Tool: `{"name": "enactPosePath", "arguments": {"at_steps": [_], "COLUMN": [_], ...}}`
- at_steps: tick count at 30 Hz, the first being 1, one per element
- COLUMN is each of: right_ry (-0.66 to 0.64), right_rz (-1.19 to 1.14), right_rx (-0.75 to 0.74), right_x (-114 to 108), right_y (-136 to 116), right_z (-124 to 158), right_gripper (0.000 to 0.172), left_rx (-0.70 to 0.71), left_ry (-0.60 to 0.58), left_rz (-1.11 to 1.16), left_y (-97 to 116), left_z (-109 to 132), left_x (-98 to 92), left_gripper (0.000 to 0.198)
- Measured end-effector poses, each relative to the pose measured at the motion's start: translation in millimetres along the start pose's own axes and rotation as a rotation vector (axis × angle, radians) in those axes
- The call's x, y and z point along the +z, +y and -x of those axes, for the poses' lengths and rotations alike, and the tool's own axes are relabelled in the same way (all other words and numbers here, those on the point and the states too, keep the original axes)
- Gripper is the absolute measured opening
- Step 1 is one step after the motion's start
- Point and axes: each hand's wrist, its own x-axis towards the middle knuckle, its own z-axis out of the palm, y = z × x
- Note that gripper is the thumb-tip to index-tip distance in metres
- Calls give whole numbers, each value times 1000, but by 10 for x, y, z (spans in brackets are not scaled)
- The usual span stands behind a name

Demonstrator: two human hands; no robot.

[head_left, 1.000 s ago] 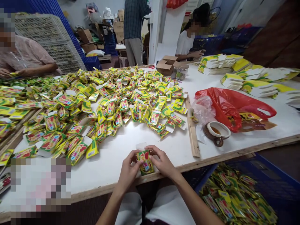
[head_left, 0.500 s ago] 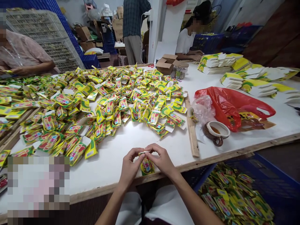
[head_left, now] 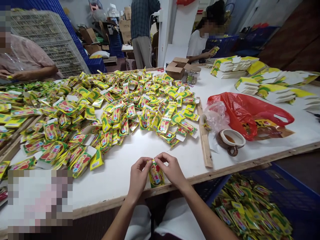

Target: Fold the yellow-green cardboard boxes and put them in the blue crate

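Note:
My left hand [head_left: 138, 176] and my right hand [head_left: 171, 169] both pinch the top of one small yellow-green carton [head_left: 155, 174] with a red picture. It stands on the near edge of the white table [head_left: 130, 160]. Its top flap is folded down under my fingertips. A wide heap of the same little cartons [head_left: 107, 106] covers the table beyond my hands and to the left.
A wooden strip [head_left: 204, 133] lies right of the heap. Beside it are a brown cup [head_left: 231, 140], a red plastic bag [head_left: 247, 113] and stacked flat cartons [head_left: 265, 83]. A blue crate [head_left: 252, 206] of finished cartons sits at my lower right. Other people work across the table.
The white top flap that stood open a second ago is now folded shut. My fingertips have closed together over the carton's top; the carton stays in place.

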Motion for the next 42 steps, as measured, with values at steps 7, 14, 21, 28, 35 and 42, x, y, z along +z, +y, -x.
{"name": "enactPosePath", "arguments": {"at_steps": [7, 14, 21, 28, 35, 42], "right_ry": [-22, 241, 245, -35, -41, -112], "right_rz": [-76, 541, 363, -112, -349, -218], "right_rx": [23, 248, 169, 85, 43, 11], "right_x": [-79, -1627, -1352, -22, 323, 126], "right_y": [-19, -261, -315, -183, -31, 94], "right_z": [107, 621, 636, 303, 152, 199], "right_gripper": [15, 30, 29, 15, 30, 28], "left_rx": [44, 148, -66, -191, -81, -40], "left_ry": [-37, 643, 692, 393, -61, -196], "left_rz": [-142, -1052, -1079, 38, 139, 83], "left_y": [19, -44, 43, 32, 22, 38], "left_z": [141, -47, -68, 416, 404, 265], "left_x": [-121, -1188, -1534, -904, -339, -293], "left_gripper": [22, 43, 46, 54, 42, 41]}}
